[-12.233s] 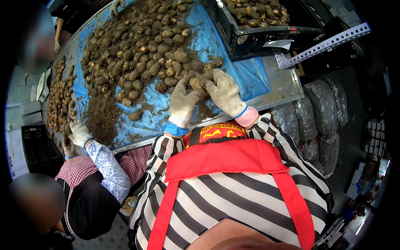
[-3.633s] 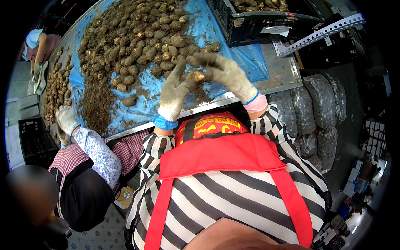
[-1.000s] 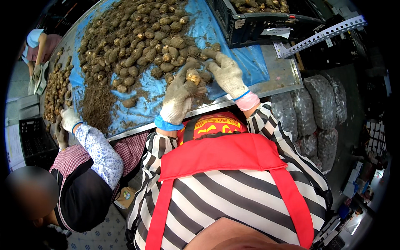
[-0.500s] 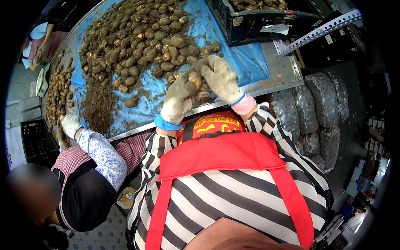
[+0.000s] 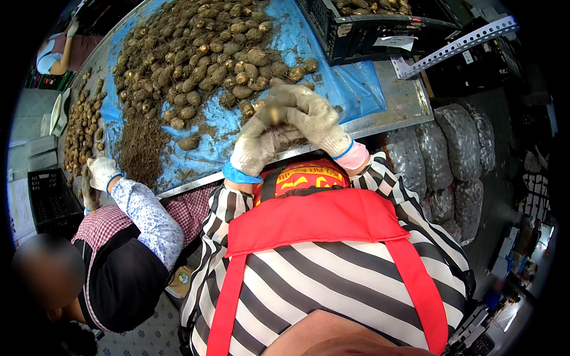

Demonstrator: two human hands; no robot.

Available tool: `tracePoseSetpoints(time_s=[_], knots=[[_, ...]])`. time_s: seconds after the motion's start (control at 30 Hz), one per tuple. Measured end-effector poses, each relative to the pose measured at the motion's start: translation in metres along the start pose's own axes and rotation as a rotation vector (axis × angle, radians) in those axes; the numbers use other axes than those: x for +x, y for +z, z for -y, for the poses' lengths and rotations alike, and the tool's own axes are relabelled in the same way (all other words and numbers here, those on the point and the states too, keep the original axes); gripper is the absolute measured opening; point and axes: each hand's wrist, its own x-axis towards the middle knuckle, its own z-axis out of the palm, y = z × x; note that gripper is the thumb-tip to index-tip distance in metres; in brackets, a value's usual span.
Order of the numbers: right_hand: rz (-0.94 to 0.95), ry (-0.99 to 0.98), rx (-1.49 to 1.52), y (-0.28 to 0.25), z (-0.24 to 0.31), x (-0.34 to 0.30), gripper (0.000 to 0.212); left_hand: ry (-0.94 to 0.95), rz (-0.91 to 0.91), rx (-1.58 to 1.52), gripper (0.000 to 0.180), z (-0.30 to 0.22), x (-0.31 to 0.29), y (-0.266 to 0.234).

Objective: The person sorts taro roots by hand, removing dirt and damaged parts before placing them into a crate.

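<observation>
My left hand (image 5: pixel 255 142), in a soiled cotton glove with a blue cuff band, is closed round a small taro root (image 5: pixel 274 115) over the table's near edge. My right hand (image 5: pixel 316 116), gloved alike, curls in from the other side, its fingers bent over the same root. Most of the root is hidden by the gloves, and it looks blurred. Just beyond my hands a heap of hairy brown taro roots (image 5: pixel 205 56) lies on a blue plastic sheet (image 5: pixel 356 89). One single taro root (image 5: pixel 189 143) rests apart, left of my left hand.
Root fibres and soil (image 5: pixel 139 151) are piled left of the heap. A co-worker's gloved hand (image 5: pixel 102 172) is by a smaller row of roots (image 5: pixel 83 133). A black crate (image 5: pixel 386 29) stands at the far right, near a perforated metal bar (image 5: pixel 457 47). Filled plastic bags (image 5: pixel 448 148) are stacked to the right.
My hands have drawn closer together, and my right fingers now cover more of the root. At the far left, another person's arm has shifted.
</observation>
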Motion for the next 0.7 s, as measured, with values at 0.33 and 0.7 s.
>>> tracePoseSetpoints(time_s=[0.33,0.7], knots=[[-0.066,0.387,-0.135,-0.006,-0.01,0.015,0.022,-0.189,0.197,-0.488,0.061,0.006,0.002,-0.014],[0.143,0.157,0.002,-0.009,-0.013,0.015,0.036,0.089,-0.138,0.061,0.052,0.012,0.022,0.013]])
